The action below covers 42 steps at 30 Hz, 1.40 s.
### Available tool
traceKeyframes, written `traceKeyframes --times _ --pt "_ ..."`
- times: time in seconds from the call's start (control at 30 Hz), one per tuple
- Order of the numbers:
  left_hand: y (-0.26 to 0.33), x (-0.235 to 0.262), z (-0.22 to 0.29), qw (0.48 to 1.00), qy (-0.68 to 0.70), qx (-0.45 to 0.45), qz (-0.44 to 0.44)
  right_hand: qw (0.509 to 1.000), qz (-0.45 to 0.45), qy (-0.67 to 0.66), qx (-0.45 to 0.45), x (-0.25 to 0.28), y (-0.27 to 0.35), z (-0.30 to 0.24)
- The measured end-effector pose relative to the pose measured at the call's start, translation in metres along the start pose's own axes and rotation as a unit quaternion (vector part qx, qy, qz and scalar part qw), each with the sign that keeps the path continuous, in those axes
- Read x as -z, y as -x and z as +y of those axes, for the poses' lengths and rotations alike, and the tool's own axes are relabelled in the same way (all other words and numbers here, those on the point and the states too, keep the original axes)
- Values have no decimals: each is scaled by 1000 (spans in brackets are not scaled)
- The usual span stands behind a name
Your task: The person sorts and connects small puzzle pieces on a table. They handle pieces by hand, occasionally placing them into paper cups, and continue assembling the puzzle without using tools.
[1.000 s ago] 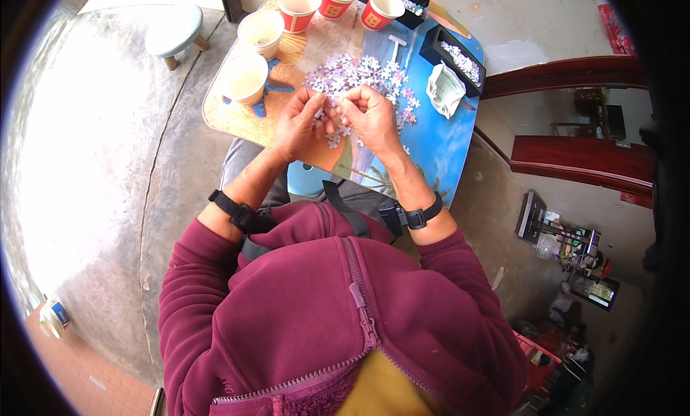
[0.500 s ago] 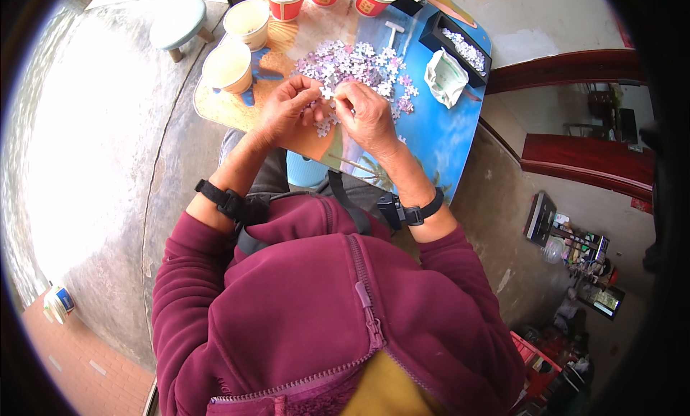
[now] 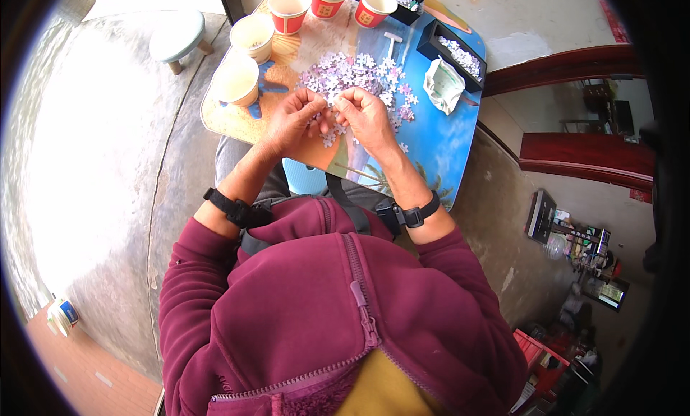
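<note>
A heap of small pale purple and white jigsaw pieces [image 3: 352, 75] lies on a picture-printed board [image 3: 438, 150] across my lap. My left hand [image 3: 293, 120] and my right hand [image 3: 365, 116] meet at the near edge of the heap, fingertips pinched together around a few pieces [image 3: 329, 121]. Both wrists wear black bands. More loose pieces [image 3: 404, 113] lie to the right of my right hand.
Several paper cups [image 3: 236, 82] stand along the board's left and far edges. Two black trays [image 3: 456, 53] with pieces and a crumpled plastic bag [image 3: 443, 85] are at the right. A small stool [image 3: 176, 37] stands on the concrete floor at left.
The view has shifted slightly; my hands stay together at the heap, fingers working the pieces, with no clear move across the board.
</note>
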<state>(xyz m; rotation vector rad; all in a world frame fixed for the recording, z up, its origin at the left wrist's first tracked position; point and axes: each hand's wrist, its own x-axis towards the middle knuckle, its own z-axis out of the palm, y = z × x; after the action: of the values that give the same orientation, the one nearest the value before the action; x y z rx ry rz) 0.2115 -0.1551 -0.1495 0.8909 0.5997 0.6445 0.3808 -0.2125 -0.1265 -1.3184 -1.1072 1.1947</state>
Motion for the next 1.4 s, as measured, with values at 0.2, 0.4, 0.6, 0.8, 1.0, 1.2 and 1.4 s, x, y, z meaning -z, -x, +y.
traceKeyframes --times 0.2,0.4,0.6,0.8,1.0,1.2,1.4 --pt "2 1 0 1000 22 -14 -14 996 -9 -52 -71 1 -2 -9" --pt "0 14 2 983 174 38 -35 996 89 15 -22 23 -48 -50" --pt "-4 18 2 978 187 26 -84 978 163 130 29 30 -138 -85" --pt "1 21 -1 973 219 9 -68 965 127 212 91 20 -150 -67" --pt "-1 18 0 974 218 32 -51 800 -42 568 190 6 -70 -33" --pt "2 12 4 979 195 38 -53 833 -23 517 196 18 -36 -19" --pt "-10 -7 12 982 128 132 -38 882 53 428 192 34 -31 -25"
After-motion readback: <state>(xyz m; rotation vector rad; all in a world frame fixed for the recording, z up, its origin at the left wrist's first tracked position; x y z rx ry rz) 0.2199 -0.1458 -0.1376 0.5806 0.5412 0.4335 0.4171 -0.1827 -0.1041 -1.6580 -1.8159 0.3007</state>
